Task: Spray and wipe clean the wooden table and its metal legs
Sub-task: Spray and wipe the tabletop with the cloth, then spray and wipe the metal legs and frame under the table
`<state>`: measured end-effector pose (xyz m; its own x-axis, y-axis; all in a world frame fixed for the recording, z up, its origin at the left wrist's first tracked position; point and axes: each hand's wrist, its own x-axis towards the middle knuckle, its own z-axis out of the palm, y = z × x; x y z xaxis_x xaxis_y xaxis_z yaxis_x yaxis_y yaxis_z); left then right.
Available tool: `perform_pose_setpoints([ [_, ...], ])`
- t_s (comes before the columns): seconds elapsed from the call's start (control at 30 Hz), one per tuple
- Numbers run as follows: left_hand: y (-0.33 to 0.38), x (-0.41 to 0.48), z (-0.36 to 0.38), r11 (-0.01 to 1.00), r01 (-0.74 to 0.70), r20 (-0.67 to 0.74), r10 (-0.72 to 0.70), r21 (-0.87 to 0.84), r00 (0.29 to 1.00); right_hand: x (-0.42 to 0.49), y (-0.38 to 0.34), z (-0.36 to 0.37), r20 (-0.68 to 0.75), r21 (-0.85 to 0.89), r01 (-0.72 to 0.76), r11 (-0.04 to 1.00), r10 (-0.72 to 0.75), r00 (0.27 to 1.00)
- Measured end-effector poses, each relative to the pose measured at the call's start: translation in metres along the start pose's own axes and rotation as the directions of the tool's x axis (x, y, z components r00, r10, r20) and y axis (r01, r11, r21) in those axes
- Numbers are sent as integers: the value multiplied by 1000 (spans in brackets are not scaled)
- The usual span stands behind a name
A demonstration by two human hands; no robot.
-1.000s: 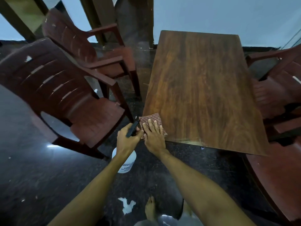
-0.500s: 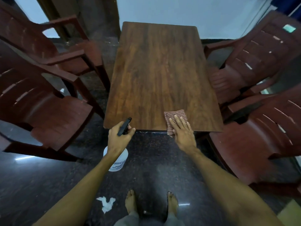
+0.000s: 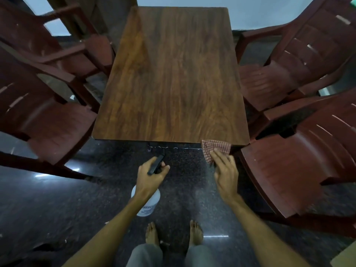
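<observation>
Maroon plastic chairs (image 3: 300, 74) crowded wood-grain table (image 3: 171, 78); right hand (image 3: 224, 172) pressed checked cloth (image 3: 215, 148) at near edge, fingers apart; left hand (image 3: 151, 176) clamped on spray bottle (image 3: 146, 202).

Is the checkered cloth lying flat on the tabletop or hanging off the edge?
Hanging off: the checkered cloth drapes over the table near edge, under the right hand.

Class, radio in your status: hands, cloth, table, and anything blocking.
Left hand gripping spray bottle. Right hand pressing checked cloth over table's near right edge. Chairs crowd both sides.
</observation>
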<state>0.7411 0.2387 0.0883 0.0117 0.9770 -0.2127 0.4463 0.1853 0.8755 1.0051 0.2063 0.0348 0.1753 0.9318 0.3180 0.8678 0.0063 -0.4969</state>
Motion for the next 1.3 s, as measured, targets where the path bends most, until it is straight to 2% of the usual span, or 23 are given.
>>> perform_pose_setpoints([
  [0.1,-31,2,12,1000,9,-1,-9,-28,1000,-35,-6,39,0,200,-165,966,168,986],
  [0.2,-76,23,33,998,-7,-11,7,-55,1000,-37,13,91,47,348,-403,847,413,909],
  [0.33,-147,74,81,993,-63,-13,62,-97,998,-18,73,169,81,424,-503,753,522,849],
  [0.5,-229,160,161,966,-235,-20,234,-105,972,27,167,261,7,671,-423,609,565,825],
  [0.6,-262,208,206,938,-323,-12,324,-123,946,44,219,298,-39,752,-364,549,589,807],
  [0.73,-279,257,256,906,-398,-2,402,-142,916,55,272,328,-162,776,-270,570,594,788],
  [0.87,-271,284,288,875,-446,-44,446,-187,894,70,293,334,-243,782,-184,596,562,791],
  [1.03,-253,304,306,856,-480,-135,462,-191,877,96,290,326,-320,761,-105,640,511,798],
  [1.3,-237,308,301,856,-487,-167,462,-172,871,136,247,311,-447,715,8,699,448,774],
])
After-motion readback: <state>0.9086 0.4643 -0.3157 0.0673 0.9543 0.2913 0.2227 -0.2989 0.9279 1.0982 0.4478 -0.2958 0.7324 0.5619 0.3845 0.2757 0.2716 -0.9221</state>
